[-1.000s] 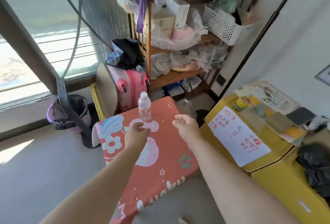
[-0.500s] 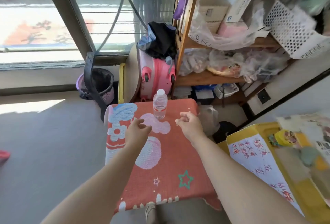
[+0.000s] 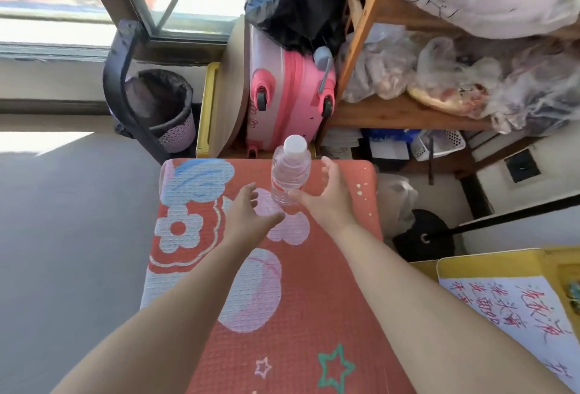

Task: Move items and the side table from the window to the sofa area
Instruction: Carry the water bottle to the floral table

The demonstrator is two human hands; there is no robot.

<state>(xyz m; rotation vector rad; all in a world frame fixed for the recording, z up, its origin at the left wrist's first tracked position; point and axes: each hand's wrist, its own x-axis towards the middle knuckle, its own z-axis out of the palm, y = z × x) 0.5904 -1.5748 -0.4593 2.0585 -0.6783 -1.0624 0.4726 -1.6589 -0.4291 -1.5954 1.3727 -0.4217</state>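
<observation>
A side table (image 3: pixel 339 299) covered by a red cloth with flower and star prints stands in front of me by the window. A clear plastic water bottle (image 3: pixel 290 172) with a white cap stands upright near its far edge. My right hand (image 3: pixel 329 197) is open just right of the bottle, thumb close to its base. My left hand (image 3: pixel 249 213) is open a little to the bottle's lower left, fingers spread above the cloth. Neither hand grips anything.
Behind the table stand a pink suitcase (image 3: pixel 290 95), a leaning wooden board (image 3: pixel 232 92) and a lined bin (image 3: pixel 163 108). A wooden shelf (image 3: pixel 405 114) with plastic bags is at the right. A yellow box (image 3: pixel 502 263) with a written sheet sits at lower right. Grey floor (image 3: pixel 72 236) lies to the left.
Both hands have moved forward to the bottle and spread open on either side of it. The view has come closer to the table and tilted down.
</observation>
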